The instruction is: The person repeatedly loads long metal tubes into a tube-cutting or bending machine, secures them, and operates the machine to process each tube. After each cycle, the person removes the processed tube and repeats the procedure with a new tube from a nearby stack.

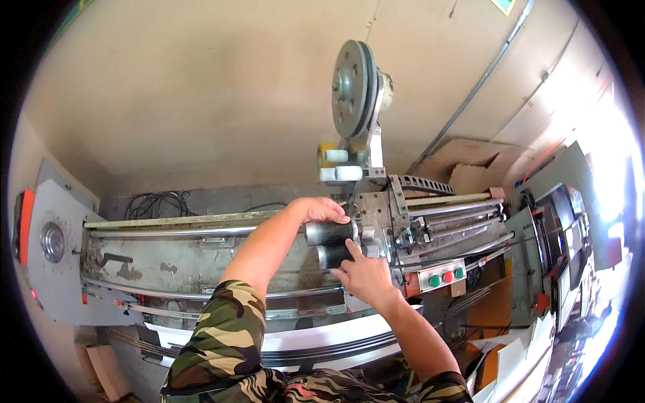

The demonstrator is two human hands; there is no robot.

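Observation:
Two metal rollers with dark wrapped surfaces sit one beyond the other at the middle of a machine: a far roller (326,234) and a near roller (334,257). My left hand (322,209) is over the far roller, its fingertips drawn together by the dark strip (353,191) that runs down from a reel. Whatever they pinch is too small to make out. My right hand (365,274) reaches in from the near side. Its index finger is stretched out against the dark surface between the rollers, with the thumb apart, and it holds nothing.
The grey reel (349,87) stands above, with white guide rollers (341,174) below it. A box with green and red buttons (441,276) is right of my hands. Long metal rails (168,232) run left to a grey end plate (54,262). Dark rods (322,356) lie nearest me.

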